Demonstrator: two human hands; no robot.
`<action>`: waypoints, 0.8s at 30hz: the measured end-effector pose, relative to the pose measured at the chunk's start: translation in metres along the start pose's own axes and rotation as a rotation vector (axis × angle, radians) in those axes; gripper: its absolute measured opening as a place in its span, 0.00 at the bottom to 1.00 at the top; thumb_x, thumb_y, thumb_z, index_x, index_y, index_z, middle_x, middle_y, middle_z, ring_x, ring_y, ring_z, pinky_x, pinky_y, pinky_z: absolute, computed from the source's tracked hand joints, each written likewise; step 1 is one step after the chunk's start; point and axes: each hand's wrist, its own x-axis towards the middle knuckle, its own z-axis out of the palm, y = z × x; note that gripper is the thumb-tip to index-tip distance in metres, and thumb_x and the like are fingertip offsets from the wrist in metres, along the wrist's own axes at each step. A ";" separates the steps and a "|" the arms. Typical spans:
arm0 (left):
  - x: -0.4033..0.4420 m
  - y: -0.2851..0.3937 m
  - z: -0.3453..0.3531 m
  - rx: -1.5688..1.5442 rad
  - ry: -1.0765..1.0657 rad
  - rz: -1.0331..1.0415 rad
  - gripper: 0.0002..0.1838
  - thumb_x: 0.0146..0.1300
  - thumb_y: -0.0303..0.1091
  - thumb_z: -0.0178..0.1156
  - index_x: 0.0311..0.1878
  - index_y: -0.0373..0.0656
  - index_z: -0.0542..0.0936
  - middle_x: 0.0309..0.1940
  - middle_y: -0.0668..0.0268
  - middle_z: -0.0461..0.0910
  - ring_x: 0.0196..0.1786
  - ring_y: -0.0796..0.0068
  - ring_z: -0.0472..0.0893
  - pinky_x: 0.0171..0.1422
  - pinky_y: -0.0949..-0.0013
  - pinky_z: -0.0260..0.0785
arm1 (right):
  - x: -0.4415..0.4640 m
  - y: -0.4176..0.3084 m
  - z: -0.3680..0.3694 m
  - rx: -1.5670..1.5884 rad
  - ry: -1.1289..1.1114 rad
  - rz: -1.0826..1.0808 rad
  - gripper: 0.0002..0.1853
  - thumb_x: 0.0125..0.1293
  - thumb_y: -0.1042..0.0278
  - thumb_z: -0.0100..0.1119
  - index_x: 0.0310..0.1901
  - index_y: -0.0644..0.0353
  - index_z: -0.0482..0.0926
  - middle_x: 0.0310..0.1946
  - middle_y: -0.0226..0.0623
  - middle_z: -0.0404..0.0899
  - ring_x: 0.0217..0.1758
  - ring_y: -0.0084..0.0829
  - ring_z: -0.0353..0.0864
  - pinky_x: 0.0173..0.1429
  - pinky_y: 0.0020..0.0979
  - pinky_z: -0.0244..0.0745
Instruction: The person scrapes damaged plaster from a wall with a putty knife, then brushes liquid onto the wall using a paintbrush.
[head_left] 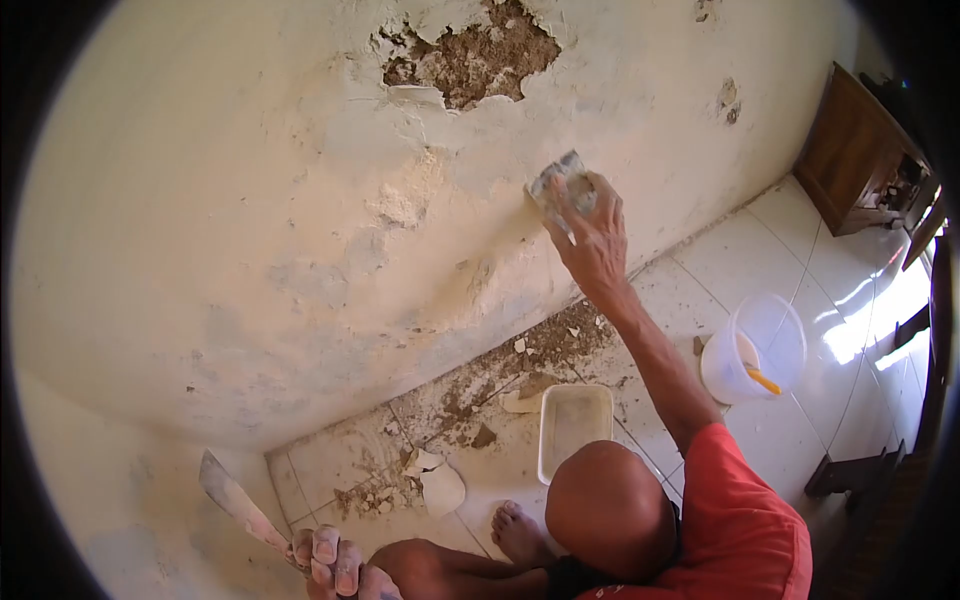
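Note:
My right hand (592, 235) reaches up to the wall (300, 180), fingers wrapped round a worn grey-white block (556, 188) that looks like a sanding block. The block is at the wall's surface; whether it touches fully I cannot tell. Low on the left, my left hand (338, 568) grips a putty knife (240, 502), its broad blade pointing up and left and smeared with pale material. Above the block, a ragged hole (480, 60) in the plaster bares brown rough material. Flaked and patched spots mark the wall around it.
A white rectangular tray (607, 400) sits on the tiles before my knee (610, 510). Plaster debris (460, 400) lies along the wall's foot. On the right stands a translucent bucket (790, 345) with a yellow-handled tool (762, 380). Wooden furniture (850, 150) is at the far right.

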 end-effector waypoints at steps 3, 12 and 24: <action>0.000 0.001 0.000 -0.020 -0.008 -0.016 0.07 0.66 0.20 0.52 0.44 0.42 0.68 0.38 0.67 0.66 0.32 0.78 0.66 0.24 0.77 0.59 | -0.004 0.005 -0.012 0.038 -0.065 0.022 0.34 0.53 0.60 0.73 0.64 0.40 0.74 0.58 0.45 0.64 0.59 0.43 0.67 0.58 0.40 0.73; 0.001 -0.006 0.005 0.037 0.024 0.003 0.07 0.67 0.20 0.51 0.44 0.43 0.67 0.37 0.67 0.66 0.32 0.79 0.66 0.24 0.77 0.59 | 0.042 -0.048 0.009 0.161 0.095 0.226 0.35 0.54 0.55 0.73 0.66 0.43 0.73 0.55 0.46 0.64 0.56 0.41 0.67 0.50 0.39 0.76; -0.003 -0.007 0.002 -0.045 -0.036 -0.022 0.13 0.59 0.16 0.55 0.44 0.41 0.67 0.39 0.66 0.66 0.34 0.75 0.68 0.25 0.74 0.60 | 0.034 -0.019 -0.019 0.119 0.116 0.082 0.35 0.53 0.56 0.72 0.65 0.42 0.74 0.53 0.44 0.65 0.53 0.37 0.67 0.46 0.35 0.74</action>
